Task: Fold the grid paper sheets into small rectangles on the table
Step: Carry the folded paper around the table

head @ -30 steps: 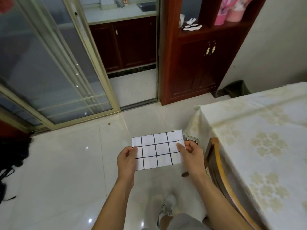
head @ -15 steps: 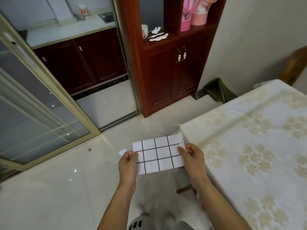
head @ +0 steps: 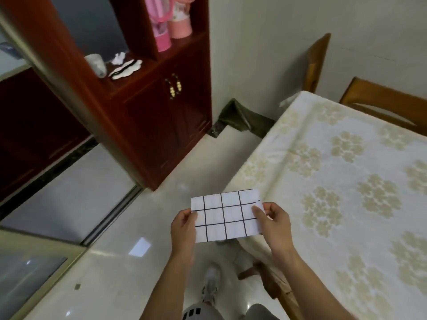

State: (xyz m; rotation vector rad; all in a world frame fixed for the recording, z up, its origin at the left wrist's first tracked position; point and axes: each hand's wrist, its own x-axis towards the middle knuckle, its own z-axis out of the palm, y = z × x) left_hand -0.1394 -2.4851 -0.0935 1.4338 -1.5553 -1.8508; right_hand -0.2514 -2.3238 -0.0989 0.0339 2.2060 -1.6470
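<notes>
A white grid paper sheet (head: 227,214) with black lines is held flat in the air, just left of the table's near corner. My left hand (head: 183,229) pinches its left edge. My right hand (head: 273,224) pinches its right edge, thumb on top. The table (head: 346,181) with a cream floral cloth fills the right side, and the sheet hangs over the floor beside it, its right end over the cloth's edge.
A dark red wooden cabinet (head: 161,116) stands ahead on the left with pink containers (head: 172,21) on its shelf. Wooden chairs (head: 383,105) sit at the table's far side, another chair (head: 270,282) is tucked under near my legs. A sliding door frame (head: 44,248) is at left.
The view has swung right, bringing the table further into sight. Both hands keep the same hold on the sheet, which is now closer to the table's edge.
</notes>
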